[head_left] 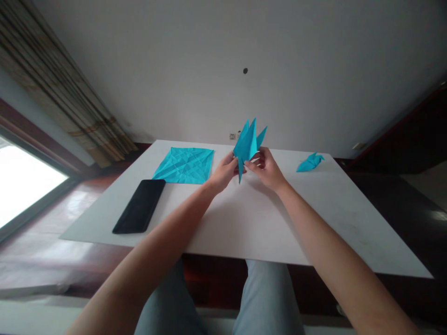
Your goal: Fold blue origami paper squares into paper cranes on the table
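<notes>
Between both hands, above the white table, is a blue folded origami paper (246, 144) with several pointed flaps fanning upward and one narrow point hanging down. My left hand (225, 171) pinches its lower left side. On the lower right, my right hand (266, 168) grips it with thumb and fingers, the fingertips partly behind the paper. A creased blue paper sheet (187, 165) lies flat left of my hands. Over on the right sits a smaller folded blue origami bird (310, 162), apart from both hands.
A black tablet-like slab (139, 207) lies on the left of the white table (240, 228), its upper end by the creased sheet's corner. Behind the table rises a grey wall with a socket (232, 136). A patterned curtain (66, 88) hangs at left. My legs are under the front edge.
</notes>
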Available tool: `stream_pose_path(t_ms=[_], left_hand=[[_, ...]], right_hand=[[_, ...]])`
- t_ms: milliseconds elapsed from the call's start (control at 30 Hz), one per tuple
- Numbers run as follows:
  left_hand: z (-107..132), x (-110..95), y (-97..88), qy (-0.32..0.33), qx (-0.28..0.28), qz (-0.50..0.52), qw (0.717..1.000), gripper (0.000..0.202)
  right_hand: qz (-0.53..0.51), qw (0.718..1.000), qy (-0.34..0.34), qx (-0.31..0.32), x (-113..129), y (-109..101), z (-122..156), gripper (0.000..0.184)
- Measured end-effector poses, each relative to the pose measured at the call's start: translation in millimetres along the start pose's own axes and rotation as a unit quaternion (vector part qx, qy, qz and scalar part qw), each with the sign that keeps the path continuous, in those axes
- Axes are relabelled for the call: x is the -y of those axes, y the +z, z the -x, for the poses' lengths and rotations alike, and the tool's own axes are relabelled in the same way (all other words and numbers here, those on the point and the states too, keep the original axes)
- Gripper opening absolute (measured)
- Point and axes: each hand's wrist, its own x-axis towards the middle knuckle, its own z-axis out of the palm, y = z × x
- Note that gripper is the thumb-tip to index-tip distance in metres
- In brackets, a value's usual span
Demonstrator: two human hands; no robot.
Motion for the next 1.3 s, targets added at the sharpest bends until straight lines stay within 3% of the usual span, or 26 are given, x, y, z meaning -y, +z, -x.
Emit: stream_pose_path(t_ms=[100,267,400,633,733,867,1133,1300], left_hand=[[0,-1,0.6,0.000,-0.003,-0.014,1.000,0.030],[0,-1,0.3,0.008,-0.007,-0.023,1.000,0.030],[-1,1,-2.5,0.044,0.002,-0.037,0.998,0.021],[-7,11,-7.4,0.074,-0.001,-0.078,0.994,0.040],[-7,12,-7.3,0.088,0.010,-0.074,0.993,0.050],[-4,8,-4.9,0.073,0.004,-0.071,0.995,0.047],[-2,2,-1.0,0.032,-0.018,-0.059,0.998,0.033],[-5,6,-3.4,0.037,-0.026,-0.046,0.998,0.039]], right_hand=[[-0.038,0.999,0.003,-0.028,0,1,-1,0.086],[-0.011,0.999,-0.005,-0.046,9,-3,2,0.106],[0.027,0.999,-0.023,-0.041,13,-4,5,0.107],[0.054,0.996,-0.044,-0.057,17,-3,8,0.093],[0.088,0.994,-0.034,-0.058,21,-6,8,0.068],[0.092,0.994,-0.006,-0.056,20,-8,4,0.039],[0.003,0.998,0.036,-0.046,15,-7,-1,0.050],[0.006,0.998,0.010,-0.068,8,-9,-3,0.041]])
